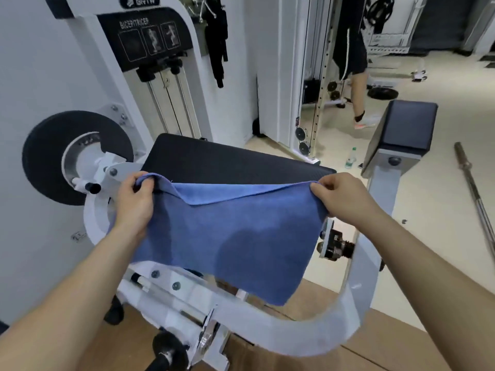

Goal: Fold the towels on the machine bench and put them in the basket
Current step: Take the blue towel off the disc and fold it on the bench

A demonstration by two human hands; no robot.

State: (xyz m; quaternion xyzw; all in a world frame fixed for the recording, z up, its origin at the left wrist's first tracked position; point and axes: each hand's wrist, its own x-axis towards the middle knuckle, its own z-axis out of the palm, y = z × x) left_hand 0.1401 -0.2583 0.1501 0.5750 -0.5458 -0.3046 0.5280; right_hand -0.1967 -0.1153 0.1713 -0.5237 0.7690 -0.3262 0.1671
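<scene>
Left hand (136, 200) pinches the upper left corner of the blue terry-cloth towel (235, 236); right hand (340, 195) pinches its upper right corner. Between them the towel hangs over the near edge of the black padded machine bench (214, 159), its top layer sagging forward.

Can't see the near part of the bench (214, 162) pad, buried under the blue towel (230, 236). Same deal with the fingertips of the left hand (135, 202), tucked into the bunched corner. Can't tell how the lower fingers of the right hand (345, 196) sit behind the other corner. Lose both forearms at the bottom edge. Only catch the background person (357, 97) from the shorts down, upper part lost to the top edge and the white rack (321, 62). Lose the barbell (474, 194) off the right side. Can't read the bottle (351, 158) label, way too small, or make out the blurry diagrams (154, 40) on the machine plate.
</scene>
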